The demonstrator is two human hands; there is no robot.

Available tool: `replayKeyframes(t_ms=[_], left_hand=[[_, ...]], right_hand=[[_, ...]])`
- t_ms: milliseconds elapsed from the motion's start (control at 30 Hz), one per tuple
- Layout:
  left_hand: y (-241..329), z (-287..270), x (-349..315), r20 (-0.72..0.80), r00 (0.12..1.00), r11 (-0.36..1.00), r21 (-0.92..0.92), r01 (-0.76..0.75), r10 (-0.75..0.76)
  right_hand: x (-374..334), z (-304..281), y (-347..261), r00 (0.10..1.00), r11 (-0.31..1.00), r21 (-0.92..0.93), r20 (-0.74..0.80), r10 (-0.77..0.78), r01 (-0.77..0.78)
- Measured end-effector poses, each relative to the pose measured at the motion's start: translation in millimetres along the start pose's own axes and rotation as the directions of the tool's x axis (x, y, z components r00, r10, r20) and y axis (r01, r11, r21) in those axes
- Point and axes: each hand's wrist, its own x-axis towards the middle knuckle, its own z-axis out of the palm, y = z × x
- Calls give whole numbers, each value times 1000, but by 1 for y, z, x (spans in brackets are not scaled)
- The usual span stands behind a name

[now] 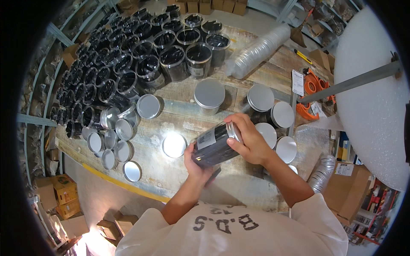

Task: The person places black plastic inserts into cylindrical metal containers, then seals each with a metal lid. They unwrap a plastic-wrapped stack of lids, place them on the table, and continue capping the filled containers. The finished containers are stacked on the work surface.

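A clear plastic jar with dark contents and a white label lies tilted between my hands, above the near part of the table. My left hand is closed round its bottom end. At the other end, my right hand grips the silver screw lid, which sits on the jar's mouth. Just left of the jar a loose lid lies shining on the table. Beyond the jar stands a lidded jar, and several more lidded jars stand to the right, partly behind my right hand.
Many open jars with dark contents crowd the far left of the wooden table. Loose silver lids pile up in front of them. At the back lies a stack of clear plastic. Orange tape dispensers and a bubble-wrap roll are right.
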Motion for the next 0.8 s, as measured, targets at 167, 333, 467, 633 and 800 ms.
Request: replayKeyframes(t_ms=[167, 333, 467, 633, 800], left_hand=[[-6, -27, 28, -48, 997, 981, 182, 73, -66], [45, -13, 111, 271, 834, 346, 815, -465, 481], [76, 27, 165, 426, 848, 178, 851, -494, 316], [58, 56, 167, 257, 959, 310, 908, -281, 117], [30, 47, 178, 283, 936, 546, 760, -353, 212]], right_hand=[[-2, 13, 19, 991, 980, -153, 25, 132, -127], [29, 1, 44, 999, 839, -544, 21, 40, -22], [26, -1, 50, 993, 761, -641, 112, -38, 102], [27, -30, 47, 994, 863, -497, -17, -108, 85], [93, -1, 79, 999, 789, -614, 38, 25, 4]])
